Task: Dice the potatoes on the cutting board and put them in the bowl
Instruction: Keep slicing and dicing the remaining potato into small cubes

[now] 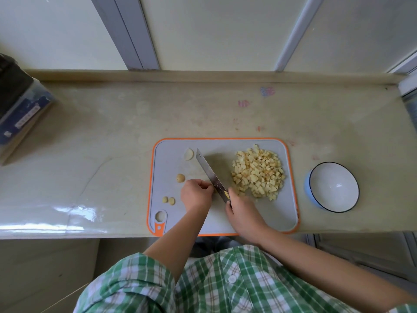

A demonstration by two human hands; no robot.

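Looking straight down from head height, the view takes in a pale stone counter (112, 143) with a grey cutting board (270, 213), rimmed in orange, lying at its near edge. A person in a green plaid shirt (225, 285) reaches both bare forearms onto the board.

The right hand (242, 211) is wrapped round the handle of a knife (208, 171), fingers closed on it. The long blade runs away from the hand toward the far left of the board. The left hand (196, 194) sits just left of the blade, right against it, knuckles up and fingers curled under (whatever lies beneath them is hidden, so I cannot tell whether they pinch a piece of potato).

To the right of the blade, a heap of diced potato (258, 172) covers the far right part of the board: small pale yellow cubes, piled close together. Left of the hands, four potato trimmings (180, 178) lie on the board: a thin pale slice near the knife tip, a rounded end piece nearer the left hand, and two little pieces side by side close to the board's handle hole.

A bowl (331, 193), white inside with a dark rim and blue outside, stands on the counter near the board's right edge, not touching it. At the counter's far left end rests a dark blue box (20, 109), partly out of view.
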